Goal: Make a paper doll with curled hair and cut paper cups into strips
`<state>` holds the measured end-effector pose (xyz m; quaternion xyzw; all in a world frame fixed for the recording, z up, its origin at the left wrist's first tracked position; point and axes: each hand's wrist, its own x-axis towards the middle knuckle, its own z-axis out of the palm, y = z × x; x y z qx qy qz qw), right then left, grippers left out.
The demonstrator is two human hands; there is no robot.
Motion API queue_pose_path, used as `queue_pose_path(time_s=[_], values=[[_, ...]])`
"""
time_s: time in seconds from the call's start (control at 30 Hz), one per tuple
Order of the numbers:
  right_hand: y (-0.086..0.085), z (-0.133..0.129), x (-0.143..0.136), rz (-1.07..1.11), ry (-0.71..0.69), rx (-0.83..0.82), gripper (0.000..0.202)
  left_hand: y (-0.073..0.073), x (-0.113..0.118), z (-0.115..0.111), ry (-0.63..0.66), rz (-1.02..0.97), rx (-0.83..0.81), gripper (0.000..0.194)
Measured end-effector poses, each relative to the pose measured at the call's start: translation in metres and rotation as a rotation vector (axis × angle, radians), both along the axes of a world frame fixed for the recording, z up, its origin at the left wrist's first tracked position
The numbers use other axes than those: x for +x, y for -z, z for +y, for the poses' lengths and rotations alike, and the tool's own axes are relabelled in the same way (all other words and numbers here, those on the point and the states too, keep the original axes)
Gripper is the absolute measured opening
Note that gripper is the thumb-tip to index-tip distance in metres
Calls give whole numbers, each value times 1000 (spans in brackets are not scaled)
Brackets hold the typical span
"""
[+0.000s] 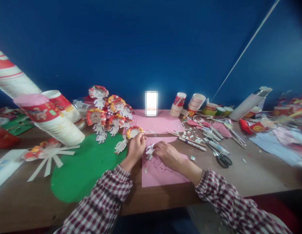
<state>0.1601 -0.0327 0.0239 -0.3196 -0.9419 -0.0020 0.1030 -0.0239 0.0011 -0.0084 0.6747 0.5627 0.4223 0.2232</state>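
- Pink paper: the pink sheet (165, 178) nearest the person lies on the brown table (138, 208) and serves as landmark for the positions below.
- Right hand (167, 155): over the pink sheet, fingers bent down and touching a small white cut-out (149, 152); whether they pinch it cannot be told.
- Left hand (137, 146): at the left edge of the pink sheet, fingers curled inward, just beside a red-and-yellow ring (130, 131); whether it grips anything cannot be told.
- Ringed figures (114, 122): clustered beyond and to the left of the pink sheet, partly above the green sheet (75, 182). Several pair a bright ring with a white body and look largely complete.
- Degree of completion: the small white cut-out shows no bright ring around it and appears less advanced than the ringed figures. The red-and-yellow ring has a pale centre, its details too blurred to read. No exact stage can be fixed.
- Materials: a pen (192, 144) and scissors (223, 160) lie to the right of the pink sheet, with paper scraps (193, 158) between. Stacked paper cups (196, 102) stand beyond it, to the right; a fringed cup piece (50, 152) with splayed strips lies well to its left.
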Motion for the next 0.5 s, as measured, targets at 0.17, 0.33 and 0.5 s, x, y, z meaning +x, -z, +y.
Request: queue_pose_path(time_s=[0.17, 0.33, 0.5], values=[[1, 3, 16, 78, 41, -7, 20, -2, 3, -6, 54, 125, 98, 29], [1, -10, 32, 113, 82, -39, 23, -4, 3, -8, 27, 316, 130, 28], [9, -25, 41, 93, 89, -31, 23, 0, -3, -3, -26, 461, 93, 20]])
